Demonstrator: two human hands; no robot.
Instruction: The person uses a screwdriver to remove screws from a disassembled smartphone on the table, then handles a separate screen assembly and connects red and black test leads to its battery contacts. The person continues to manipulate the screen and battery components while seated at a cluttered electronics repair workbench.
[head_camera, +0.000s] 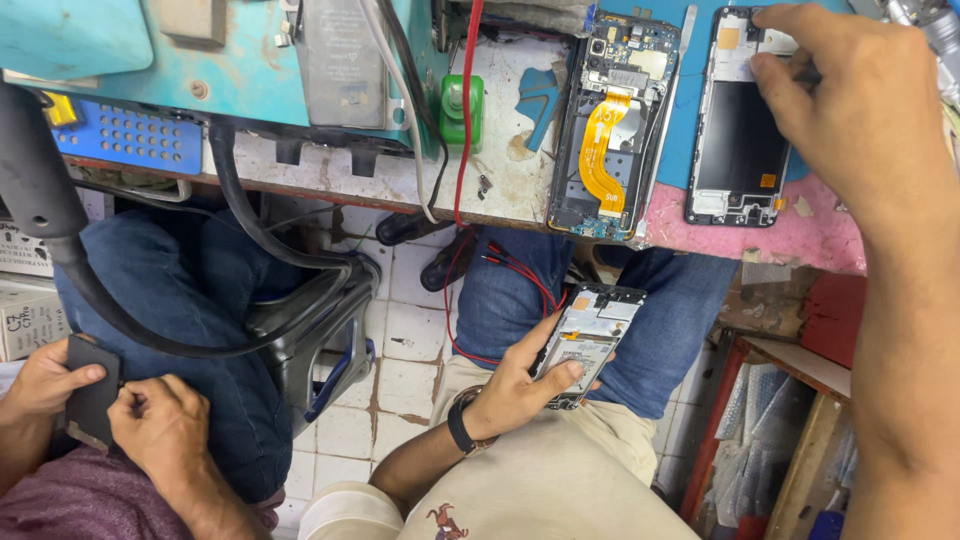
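My left hand (520, 380) is clamped around an opened phone with its battery showing (585, 340), held over my lap below the bench edge (400, 195). My right hand (830, 100) pinches the top of the empty phone frame (738, 120) on that bench. I'd keep that frame pressed flat and both grips light.

place: phone repair workshop | evidence: opened phones (603, 130) on worn bench (500, 170), test leads (510, 270)

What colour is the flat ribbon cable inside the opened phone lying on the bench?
Orange ribbon cable, clearest in the head view.
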